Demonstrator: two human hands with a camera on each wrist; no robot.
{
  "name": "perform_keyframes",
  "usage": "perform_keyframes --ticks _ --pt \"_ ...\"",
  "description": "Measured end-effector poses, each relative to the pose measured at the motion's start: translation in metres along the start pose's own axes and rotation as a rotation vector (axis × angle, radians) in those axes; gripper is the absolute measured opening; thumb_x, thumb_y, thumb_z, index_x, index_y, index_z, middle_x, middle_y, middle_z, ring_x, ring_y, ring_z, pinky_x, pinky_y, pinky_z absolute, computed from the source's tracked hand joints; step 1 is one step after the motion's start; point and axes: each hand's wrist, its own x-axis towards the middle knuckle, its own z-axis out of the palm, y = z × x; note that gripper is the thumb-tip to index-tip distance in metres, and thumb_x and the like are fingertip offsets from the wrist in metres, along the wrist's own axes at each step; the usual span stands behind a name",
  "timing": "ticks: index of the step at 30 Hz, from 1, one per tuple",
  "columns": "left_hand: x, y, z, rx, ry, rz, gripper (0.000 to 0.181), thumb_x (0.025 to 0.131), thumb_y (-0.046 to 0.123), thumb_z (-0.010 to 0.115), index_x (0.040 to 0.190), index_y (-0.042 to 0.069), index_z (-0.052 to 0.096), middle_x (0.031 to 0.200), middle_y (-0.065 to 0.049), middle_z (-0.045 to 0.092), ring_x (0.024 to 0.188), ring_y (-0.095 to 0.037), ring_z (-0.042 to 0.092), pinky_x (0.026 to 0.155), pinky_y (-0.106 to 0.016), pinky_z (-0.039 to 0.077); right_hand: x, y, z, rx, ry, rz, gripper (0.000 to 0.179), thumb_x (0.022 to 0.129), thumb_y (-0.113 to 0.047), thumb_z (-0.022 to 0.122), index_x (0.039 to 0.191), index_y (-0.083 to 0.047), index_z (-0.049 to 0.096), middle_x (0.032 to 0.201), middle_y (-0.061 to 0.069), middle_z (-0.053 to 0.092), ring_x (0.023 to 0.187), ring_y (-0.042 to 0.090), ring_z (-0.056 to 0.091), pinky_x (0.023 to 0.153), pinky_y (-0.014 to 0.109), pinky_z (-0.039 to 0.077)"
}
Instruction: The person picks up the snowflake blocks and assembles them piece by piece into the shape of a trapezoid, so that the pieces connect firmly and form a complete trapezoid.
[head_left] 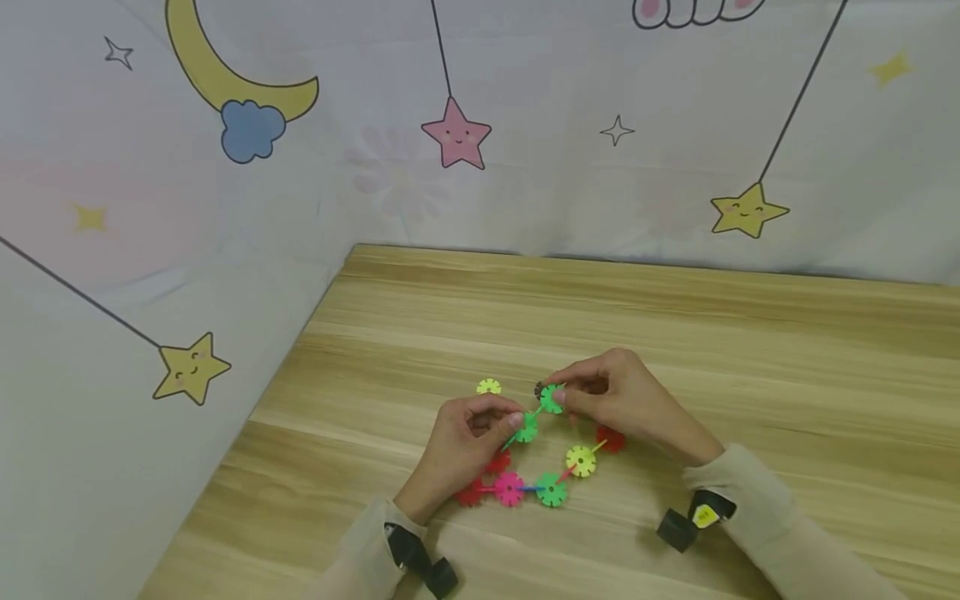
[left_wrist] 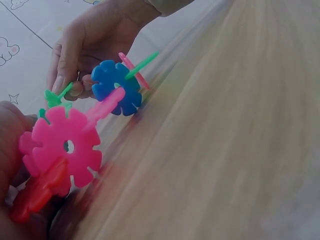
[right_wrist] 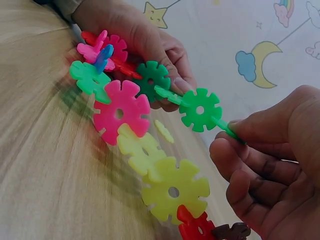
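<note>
A chain of notched plastic discs, linked edge to edge, curves between the two hands. My left hand [head_left: 468, 437] pinches a green disc [head_left: 527, 427] at the chain's upper stretch. From the right, my right hand [head_left: 618, 400] pinches another green disc [right_wrist: 227, 131] between thumb and fingers; it joins a flat-facing green disc [right_wrist: 200, 110]. Lower in the chain are a pink disc [head_left: 510, 488], a green disc [head_left: 551, 490], a yellow disc [head_left: 581, 461] and a red disc [head_left: 611, 439]. A blue disc [left_wrist: 117, 87] stands edge-on between neighbours.
A loose yellow disc [head_left: 489, 387] lies behind the left hand. Near the right fingertips a dark disc [head_left: 538, 390] is partly hidden. The wooden table [head_left: 420, 308] meets a printed cloth backdrop [head_left: 540, 192] at the back and left.
</note>
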Motion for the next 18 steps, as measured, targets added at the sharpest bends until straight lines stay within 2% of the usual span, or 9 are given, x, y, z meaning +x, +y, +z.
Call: perform_keyframes --ticks 6,9,12,14,18 --pt "-0.0007 0.0022 0.0006 0.018 0.017 -0.025 0.012 0.100 0.013 0.076 0.108 0.004 0.080 0.096 -0.016 0.081 0.075 -0.003 0.069 0.069 -0.019 0.058 0.0000 -0.0023 0.0033 -0.028 -0.014 -0.034 0.020 0.099 -0.012 0.076 0.117 -0.009 0.083 0.096 0.005 0.083 0.061 0.003 0.051 0.055 0.020 0.044" --pt "-0.0011 0.0031 0.0006 0.026 0.021 -0.022 0.011 0.100 0.012 0.077 0.107 0.004 0.080 0.096 -0.017 0.080 0.075 -0.002 0.068 0.068 -0.018 0.057 0.0004 -0.0019 0.0054 -0.043 -0.018 -0.043 0.020 0.099 -0.014 0.077 0.117 -0.009 0.083 0.093 0.003 0.082 0.058 0.001 0.044 0.053 0.020 0.039" --pt "-0.0013 0.0039 0.0007 0.025 0.024 -0.018 0.011 0.100 0.010 0.076 0.106 0.003 0.080 0.095 -0.017 0.080 0.074 -0.002 0.067 0.067 -0.018 0.056 0.0010 -0.0006 0.0051 -0.055 -0.025 -0.039 0.021 0.099 -0.015 0.077 0.119 -0.011 0.083 0.093 0.001 0.081 0.059 0.001 0.043 0.054 0.020 0.039" --pt "-0.0010 0.0034 0.0012 0.018 0.022 -0.014 0.011 0.100 0.010 0.076 0.106 0.002 0.080 0.094 -0.018 0.080 0.074 -0.001 0.067 0.067 -0.018 0.056 0.0017 -0.0004 0.0034 -0.075 -0.035 -0.039 0.021 0.100 -0.017 0.076 0.119 -0.012 0.083 0.091 0.000 0.079 0.060 0.002 0.047 0.056 0.020 0.042" --pt "-0.0004 0.0009 0.0001 0.003 0.020 -0.010 0.012 0.100 0.010 0.076 0.106 0.001 0.080 0.094 -0.019 0.080 0.074 -0.001 0.068 0.068 -0.018 0.057 0.0054 -0.0012 -0.0008 -0.116 -0.052 -0.069 0.019 0.103 -0.020 0.073 0.118 -0.013 0.083 0.100 0.001 0.083 0.072 0.004 0.064 0.066 0.021 0.053"
